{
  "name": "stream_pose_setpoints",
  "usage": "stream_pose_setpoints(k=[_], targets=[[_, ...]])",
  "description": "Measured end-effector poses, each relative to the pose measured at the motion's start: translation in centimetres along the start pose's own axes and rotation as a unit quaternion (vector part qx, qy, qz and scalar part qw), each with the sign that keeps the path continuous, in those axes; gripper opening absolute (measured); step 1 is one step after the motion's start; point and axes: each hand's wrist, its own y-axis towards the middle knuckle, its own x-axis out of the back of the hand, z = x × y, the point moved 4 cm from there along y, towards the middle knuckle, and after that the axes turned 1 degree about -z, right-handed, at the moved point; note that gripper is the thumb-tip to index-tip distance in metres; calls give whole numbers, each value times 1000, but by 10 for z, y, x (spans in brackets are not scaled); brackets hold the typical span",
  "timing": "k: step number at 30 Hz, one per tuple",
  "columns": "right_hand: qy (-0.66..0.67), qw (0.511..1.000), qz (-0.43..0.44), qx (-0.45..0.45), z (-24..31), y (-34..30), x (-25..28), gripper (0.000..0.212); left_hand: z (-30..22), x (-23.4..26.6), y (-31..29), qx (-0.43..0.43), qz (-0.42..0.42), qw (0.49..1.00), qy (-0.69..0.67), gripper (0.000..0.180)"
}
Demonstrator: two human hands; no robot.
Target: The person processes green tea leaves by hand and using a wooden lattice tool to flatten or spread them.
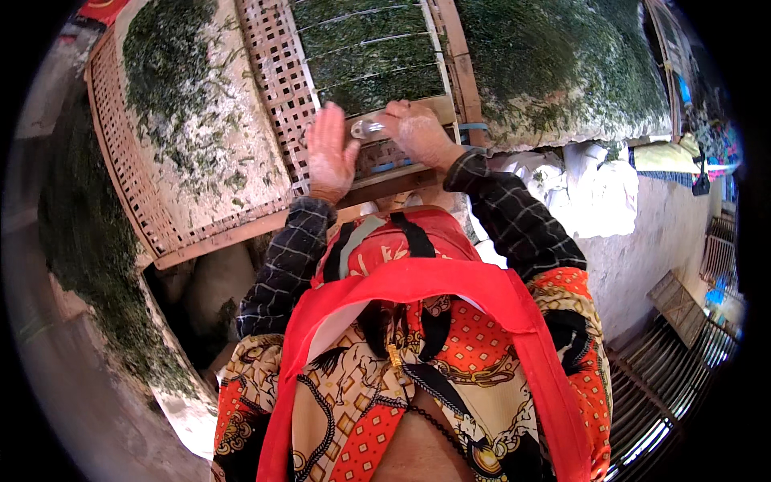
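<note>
In front of me lies a slatted tray (369, 56) of shredded green leaves, crossed by thin pale strips. My left hand (329, 153) is open at its near left corner, fingers together and stretched out over the woven bamboo edge. My right hand (419, 133) is closed at the tray's near end, beside the pale wooden bar (442, 106). From its left side sticks out a clear, round-ended bottle-like thing (367, 128); the rest is hidden by the fingers.
To the left a woven bamboo tray (128, 173) carries a pale sheet (261, 173) with scattered green leaves. A heap of green leaves (562, 64) lies on the right. White sacks (598, 193) stand below it, with metal bars (658, 386) at the lower right.
</note>
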Motion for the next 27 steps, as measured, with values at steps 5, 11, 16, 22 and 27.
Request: stream_pose_setpoints(k=[5, 11, 16, 22, 27], targets=[[47, 995, -54, -65, -5, -6, 16, 34, -1, -26, -17, -8, 90, 991, 95, 63], [78, 992, -52, -89, -24, -24, -27, 48, -10, -12, -5, -1, 130, 985, 111, 56], [180, 975, -64, -113, -29, -28, -22, 50, -82, -9, 122, -92, -20, 995, 44, 29], [220, 961, -87, -141, -59, -90, -5, 52, -255, -144, 247, -238, 19, 959, -151, 26], [203, 906, -42, -368, -133, -184, 56, 50, -323, -315, 285, -253, 284, 920, 94, 81]])
